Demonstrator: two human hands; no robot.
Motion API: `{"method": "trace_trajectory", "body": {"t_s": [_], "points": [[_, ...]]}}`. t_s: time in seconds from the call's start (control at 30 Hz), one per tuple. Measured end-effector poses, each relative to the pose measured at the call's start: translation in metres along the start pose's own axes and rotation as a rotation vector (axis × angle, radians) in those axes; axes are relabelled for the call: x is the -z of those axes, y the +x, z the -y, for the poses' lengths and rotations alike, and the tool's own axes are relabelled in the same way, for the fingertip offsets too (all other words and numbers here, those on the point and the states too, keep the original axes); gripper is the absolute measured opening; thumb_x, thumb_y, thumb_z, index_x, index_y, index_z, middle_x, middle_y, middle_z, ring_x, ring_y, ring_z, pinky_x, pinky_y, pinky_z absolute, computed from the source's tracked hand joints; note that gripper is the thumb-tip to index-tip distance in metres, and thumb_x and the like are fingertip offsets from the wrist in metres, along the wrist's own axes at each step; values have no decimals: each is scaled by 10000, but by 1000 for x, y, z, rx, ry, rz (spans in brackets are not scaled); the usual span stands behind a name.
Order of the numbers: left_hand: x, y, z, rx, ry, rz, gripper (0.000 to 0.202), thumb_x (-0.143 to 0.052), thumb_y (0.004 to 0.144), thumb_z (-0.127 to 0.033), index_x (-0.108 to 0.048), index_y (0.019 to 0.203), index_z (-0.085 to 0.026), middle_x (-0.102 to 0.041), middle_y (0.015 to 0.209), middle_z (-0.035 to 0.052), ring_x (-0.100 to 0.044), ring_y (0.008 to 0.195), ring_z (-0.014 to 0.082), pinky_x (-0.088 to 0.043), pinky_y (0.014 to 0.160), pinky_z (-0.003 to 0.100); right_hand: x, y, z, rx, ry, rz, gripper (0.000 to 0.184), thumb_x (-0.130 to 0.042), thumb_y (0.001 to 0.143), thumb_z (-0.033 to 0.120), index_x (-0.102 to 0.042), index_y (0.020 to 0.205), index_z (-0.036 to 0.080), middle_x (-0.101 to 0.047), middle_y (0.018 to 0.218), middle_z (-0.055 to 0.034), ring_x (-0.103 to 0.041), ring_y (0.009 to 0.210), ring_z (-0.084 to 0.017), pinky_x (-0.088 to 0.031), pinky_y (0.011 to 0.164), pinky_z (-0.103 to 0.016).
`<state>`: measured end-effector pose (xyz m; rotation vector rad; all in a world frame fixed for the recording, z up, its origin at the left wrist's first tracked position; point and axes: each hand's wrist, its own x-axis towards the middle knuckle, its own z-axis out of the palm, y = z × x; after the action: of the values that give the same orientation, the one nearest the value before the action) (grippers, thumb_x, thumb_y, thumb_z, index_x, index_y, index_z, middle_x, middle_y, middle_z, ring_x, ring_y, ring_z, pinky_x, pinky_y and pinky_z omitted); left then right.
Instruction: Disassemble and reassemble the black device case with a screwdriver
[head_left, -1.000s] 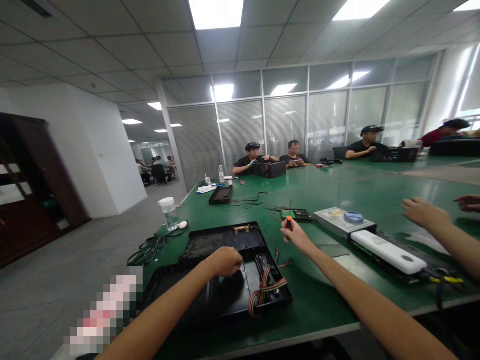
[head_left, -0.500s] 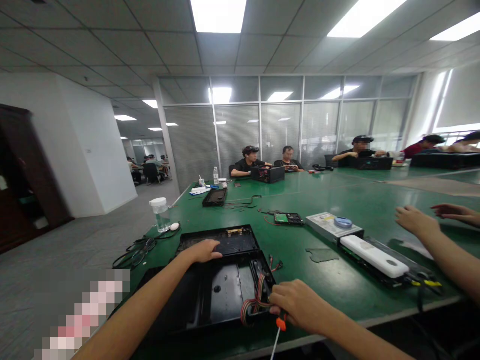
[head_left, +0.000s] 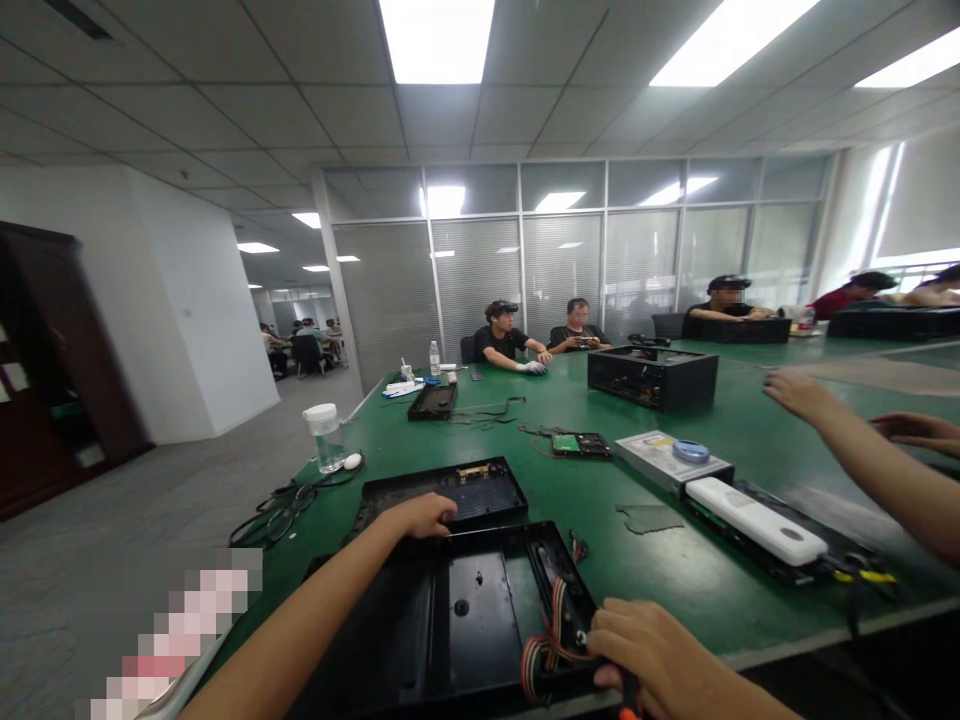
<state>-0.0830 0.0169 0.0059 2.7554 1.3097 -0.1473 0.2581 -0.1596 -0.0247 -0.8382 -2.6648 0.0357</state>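
An open black metal case (head_left: 480, 570) lies at the near edge of the table, a red, black and white ribbon cable (head_left: 556, 620) bundled at its right end. My left hand (head_left: 427, 515) is closed over its far edge, the thumb side uppermost. At the near right corner, my right hand (head_left: 649, 650) is closed around a screwdriver (head_left: 628, 698), whose dark and orange handle shows below the fingers. Its shaft is out of the frame. Those fingers also touch the case corner beside the cable. Just beyond my left hand lies a second black panel (head_left: 487, 488).
Glasses and black cables (head_left: 277, 515) lie on the left, near a lidded clear jar (head_left: 326, 440). A silver drive (head_left: 660, 455) and a white device (head_left: 757, 520) stand right, with another person's hands (head_left: 810, 395) beyond. A black computer case (head_left: 652, 375) stands farther back.
Both hands and the open case have shifted right and nearer. The screwdriver's shaft has left the frame. Across the table, the computer case has moved right, away from the seated person.
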Motion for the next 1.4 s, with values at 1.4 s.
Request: {"method": "trace_trajectory", "body": {"t_s": [1.4], "points": [[23, 3, -96, -266, -16, -174, 282, -635, 708, -271, -612, 982, -207, -600, 910, 41, -535, 852, 172, -395, 743, 233, -42, 135, -131, -394, -113, -117, 172, -505, 757, 294, -649, 736, 202, -664, 756, -51, -574, 711, -170, -326, 601, -223]]}}
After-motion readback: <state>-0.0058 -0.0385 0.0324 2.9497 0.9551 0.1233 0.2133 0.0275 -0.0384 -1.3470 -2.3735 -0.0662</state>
